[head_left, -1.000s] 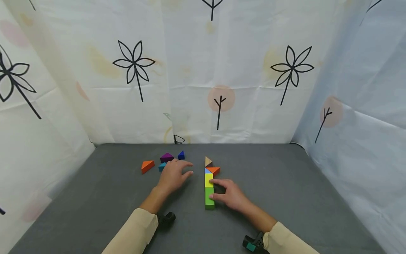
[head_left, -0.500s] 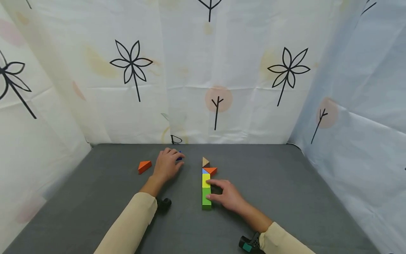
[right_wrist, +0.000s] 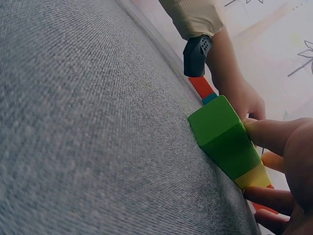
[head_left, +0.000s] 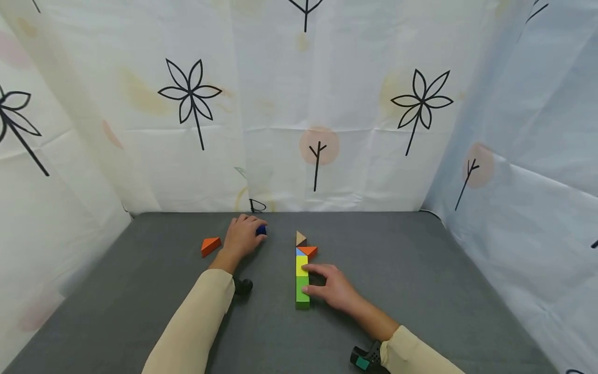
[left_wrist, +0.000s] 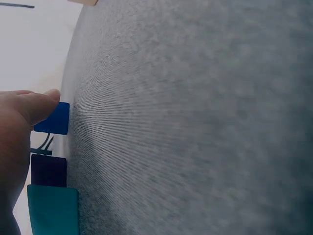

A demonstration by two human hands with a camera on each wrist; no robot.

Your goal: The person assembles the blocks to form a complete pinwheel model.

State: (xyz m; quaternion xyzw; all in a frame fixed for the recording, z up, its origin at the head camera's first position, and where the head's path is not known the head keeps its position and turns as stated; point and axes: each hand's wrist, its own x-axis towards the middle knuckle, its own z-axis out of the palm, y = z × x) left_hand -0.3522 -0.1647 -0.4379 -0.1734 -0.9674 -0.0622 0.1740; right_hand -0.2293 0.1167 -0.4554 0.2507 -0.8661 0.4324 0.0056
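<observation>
My left hand (head_left: 241, 238) pinches a dark blue triangular block (head_left: 261, 229) at the back of the table, thumb on its near side. In the left wrist view the thumb covers part of that blue block (left_wrist: 57, 120). My right hand (head_left: 340, 289) rests its thumb on a green block (head_left: 302, 289) and its index finger on the yellow block (head_left: 301, 264) behind it. Beyond these in the row lie a light blue triangle (head_left: 299, 252), an orange triangle (head_left: 309, 251) and a tan triangle (head_left: 300, 239).
Left of the left hand lies another orange triangular block (head_left: 211, 246). Purple (left_wrist: 48, 170) and teal (left_wrist: 55, 211) blocks show beside the left hand in its wrist view, hidden behind it from the head. A white patterned cloth (head_left: 275, 104) hangs behind the grey table (head_left: 374, 249).
My left hand has moved back and slightly left, over the purple and teal blocks, and its fingers have closed around the dark blue block. The right hand has stayed at the row.
</observation>
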